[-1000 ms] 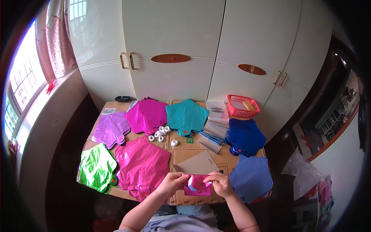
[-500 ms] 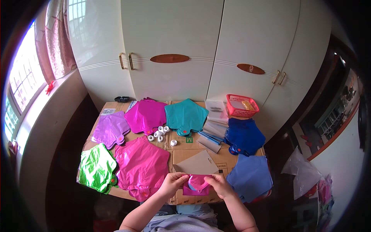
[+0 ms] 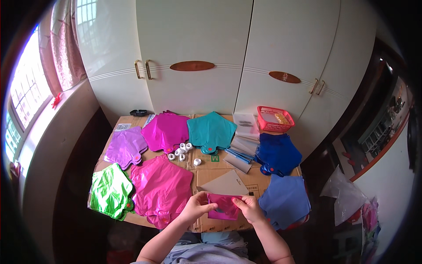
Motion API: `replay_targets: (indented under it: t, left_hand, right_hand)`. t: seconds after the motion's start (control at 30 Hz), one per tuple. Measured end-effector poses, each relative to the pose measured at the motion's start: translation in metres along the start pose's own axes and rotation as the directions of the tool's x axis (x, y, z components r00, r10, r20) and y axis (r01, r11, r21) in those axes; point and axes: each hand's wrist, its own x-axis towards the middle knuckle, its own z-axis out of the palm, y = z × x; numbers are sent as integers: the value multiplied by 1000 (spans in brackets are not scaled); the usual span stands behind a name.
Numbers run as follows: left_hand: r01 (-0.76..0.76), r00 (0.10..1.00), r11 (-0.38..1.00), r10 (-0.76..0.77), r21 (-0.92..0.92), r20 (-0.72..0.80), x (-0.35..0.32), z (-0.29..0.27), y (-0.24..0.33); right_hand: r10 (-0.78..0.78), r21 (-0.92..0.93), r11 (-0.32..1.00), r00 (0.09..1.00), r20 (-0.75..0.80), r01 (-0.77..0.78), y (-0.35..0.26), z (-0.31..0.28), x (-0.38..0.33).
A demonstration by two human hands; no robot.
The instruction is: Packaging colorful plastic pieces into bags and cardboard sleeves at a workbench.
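Observation:
Both my hands hold a small folded piece of shiny magenta foil (image 3: pixel 224 213) just above the near edge of the cardboard-covered table. My left hand (image 3: pixel 196 208) pinches its left side, with the thumb lying over the front. On the upper right corner, my right hand (image 3: pixel 250 208) has its thumb and fingers closed. Just beyond the foil lies a grey-beige card (image 3: pixel 223 184). To the left is a stack of pink foil pieces (image 3: pixel 161 187), flat and angular with a rounded tab. A stack of periwinkle-blue pieces (image 3: pixel 285 200) lies to the right.
Further foil stacks are green (image 3: pixel 110 191), lilac (image 3: pixel 126 146), purple (image 3: pixel 165 130), teal (image 3: pixel 212 130) and dark blue (image 3: pixel 279 152). Several white rolls (image 3: pixel 180 151) sit mid-table. Blue strips (image 3: pixel 240 153), a clear box (image 3: pixel 246 125) and a red basket (image 3: pixel 275 124) are at the back right. Behind stands a white cupboard (image 3: pixel 193 35).
The magenta foil has been opened flatter and now shows as a smooth rectangle. My left thumb has moved down over its front; both hands remain over the same spot.

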Motion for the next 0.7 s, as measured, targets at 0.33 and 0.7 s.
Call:
replay_targets:
  t: [0.33,0.7]
  left_hand:
    - [147,989,950,-139,-275,49,2,-14,-31]
    - [36,994,986,-52,-164,-95,6,0,-9]
  right_hand:
    - [-26,1,1000,999,-22,26,-2,-3,3]
    - [-37,-157,987,999,0,36,1,-6,0]
